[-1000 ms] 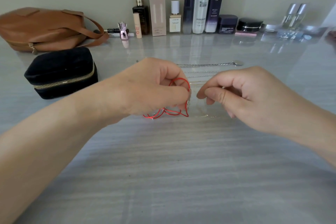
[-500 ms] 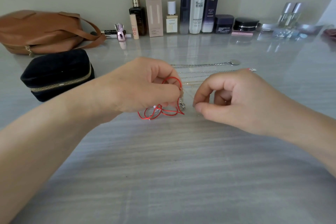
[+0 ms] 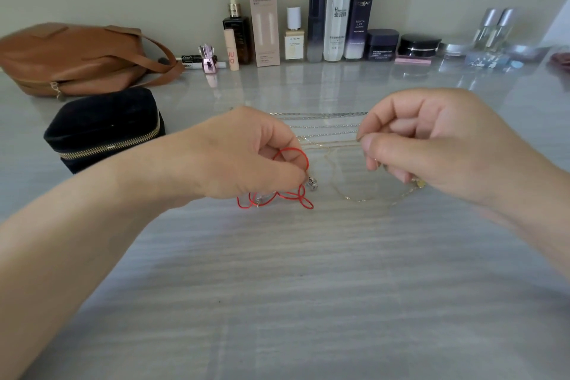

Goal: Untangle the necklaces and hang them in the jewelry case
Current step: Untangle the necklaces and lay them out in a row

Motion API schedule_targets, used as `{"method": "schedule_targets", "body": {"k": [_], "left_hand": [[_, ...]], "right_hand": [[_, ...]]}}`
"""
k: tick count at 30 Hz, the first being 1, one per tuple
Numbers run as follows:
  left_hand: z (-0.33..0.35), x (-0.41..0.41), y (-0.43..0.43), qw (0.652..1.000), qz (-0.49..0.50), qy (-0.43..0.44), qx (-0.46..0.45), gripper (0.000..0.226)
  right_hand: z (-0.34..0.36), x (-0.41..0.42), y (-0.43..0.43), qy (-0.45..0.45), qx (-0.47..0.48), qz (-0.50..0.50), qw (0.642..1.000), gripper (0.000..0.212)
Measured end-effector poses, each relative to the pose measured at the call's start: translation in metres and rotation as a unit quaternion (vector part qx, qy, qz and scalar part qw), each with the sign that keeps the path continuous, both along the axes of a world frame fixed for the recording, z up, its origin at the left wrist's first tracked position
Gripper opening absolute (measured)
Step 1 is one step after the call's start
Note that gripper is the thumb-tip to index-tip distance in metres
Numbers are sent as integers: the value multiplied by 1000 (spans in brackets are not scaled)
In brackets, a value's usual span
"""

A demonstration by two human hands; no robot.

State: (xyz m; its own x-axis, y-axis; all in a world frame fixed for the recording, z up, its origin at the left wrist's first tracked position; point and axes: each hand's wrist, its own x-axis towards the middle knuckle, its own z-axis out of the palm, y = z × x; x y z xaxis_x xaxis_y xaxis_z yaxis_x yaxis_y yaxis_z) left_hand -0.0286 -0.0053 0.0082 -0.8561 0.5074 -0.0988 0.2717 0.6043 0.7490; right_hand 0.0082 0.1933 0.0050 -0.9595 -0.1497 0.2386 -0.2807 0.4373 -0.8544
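Left hand: Your left hand pinched the red cord necklace at its upper loop, fingers curled tight; the remaining cord lay on the grey streaked bench.
Right hand: Your right hand had its fingers closed narrowly on the thin gold chain necklace, which sagged in a loop to the bench.
Other necklaces: Silver chains lay stretched just behind both hands.
Jewelry case: The black velvet zipped case stood well apart at left, zip closed.
Progress: Nothing was hung yet.
Contact: Whether cord and gold chain crossed could not be told.
Risk 1: Pulling apart across a hidden crossing could tighten a knot or snap the fine chain.
Risk 2: Dragging the gold loop backward could snag the silver chains.
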Motion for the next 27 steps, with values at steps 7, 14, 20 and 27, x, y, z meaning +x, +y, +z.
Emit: {"method": "schedule_targets", "body": {"k": [7,14,20,27], "left_hand": [[5,-3,-13,987,-40,-22,-154,8],[10,1,-16,980,-78,-29,-179,47],[12,3,-13,984,-90,-30,-154,47],[15,4,-13,987,-117,-40,-105,75]], "right_hand": [[1,1,1,-4,-2,44,999,6],[7,-6,16,-9,124,41,991,7],[9,-17,47,-29,319,-171,932,3],[4,-13,34,-128,381,-137,905,15]]}}
